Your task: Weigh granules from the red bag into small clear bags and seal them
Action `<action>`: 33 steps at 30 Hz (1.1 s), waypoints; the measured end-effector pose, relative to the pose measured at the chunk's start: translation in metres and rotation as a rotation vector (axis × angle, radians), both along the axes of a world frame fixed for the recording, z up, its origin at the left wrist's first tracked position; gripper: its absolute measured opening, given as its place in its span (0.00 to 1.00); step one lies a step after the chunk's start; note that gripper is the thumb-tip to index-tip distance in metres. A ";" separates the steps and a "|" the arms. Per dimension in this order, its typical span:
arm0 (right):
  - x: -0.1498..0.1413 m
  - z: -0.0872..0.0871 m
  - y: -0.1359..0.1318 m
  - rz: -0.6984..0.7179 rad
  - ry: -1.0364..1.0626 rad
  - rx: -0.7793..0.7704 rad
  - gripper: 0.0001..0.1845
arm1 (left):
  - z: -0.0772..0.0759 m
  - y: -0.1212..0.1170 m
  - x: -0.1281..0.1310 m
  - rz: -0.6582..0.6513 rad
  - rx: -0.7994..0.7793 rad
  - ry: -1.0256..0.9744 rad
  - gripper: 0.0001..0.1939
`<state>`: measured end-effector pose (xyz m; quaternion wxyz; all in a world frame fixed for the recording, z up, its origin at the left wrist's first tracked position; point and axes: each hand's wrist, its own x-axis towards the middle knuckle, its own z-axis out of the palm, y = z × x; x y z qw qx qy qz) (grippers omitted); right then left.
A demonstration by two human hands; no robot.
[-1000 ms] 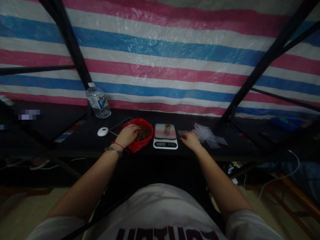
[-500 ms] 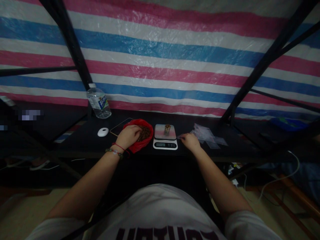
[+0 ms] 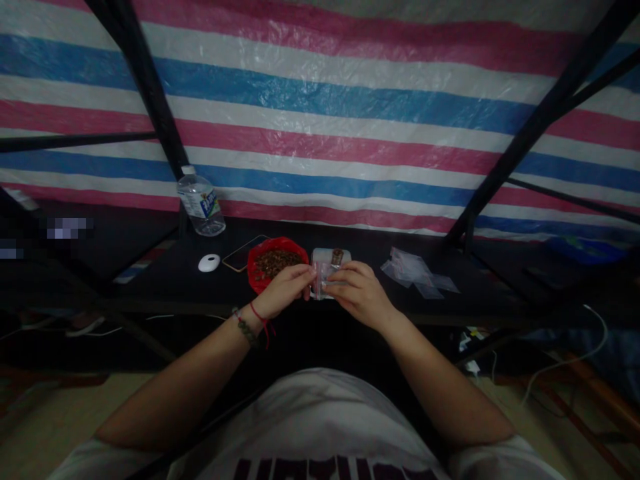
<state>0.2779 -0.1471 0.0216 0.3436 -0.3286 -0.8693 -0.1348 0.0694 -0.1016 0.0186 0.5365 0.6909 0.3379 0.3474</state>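
Both hands meet over the front of a white digital scale (image 3: 324, 254), holding a small clear plastic zip bag (image 3: 321, 275) between them. My left hand (image 3: 286, 291) pinches the bag's left edge. My right hand (image 3: 361, 291) has its fingers closed on the right side of the same bag. A small brownish container (image 3: 338, 256) stands on the scale's plate, just behind the right fingers. Left of the scale, a red plastic bag (image 3: 256, 279) lies open, full of small brown pieces (image 3: 277, 261). The scale's display is hidden.
Several more clear zip bags (image 3: 413, 270) lie in a pile to the right. At left are a white rounded device (image 3: 209, 263), a thin-framed flat object (image 3: 241, 257) and a clear plastic bottle (image 3: 202, 204). Black posts (image 3: 493, 177) rise before a striped plastic sheet (image 3: 340, 120).
My left hand has come out of the red bag and moved right. My right hand has brought a zip bag left from the pile, and both hands now hold it over the scale.
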 end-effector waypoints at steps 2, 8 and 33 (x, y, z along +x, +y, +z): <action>-0.001 -0.002 -0.002 0.013 -0.009 -0.014 0.12 | 0.001 -0.003 0.001 -0.024 -0.023 -0.025 0.19; 0.005 -0.005 0.003 0.014 0.064 -0.140 0.15 | 0.002 -0.003 0.002 -0.057 -0.027 -0.082 0.15; -0.017 -0.011 0.001 -0.154 0.265 -0.659 0.10 | -0.015 -0.011 0.013 0.022 0.287 0.268 0.08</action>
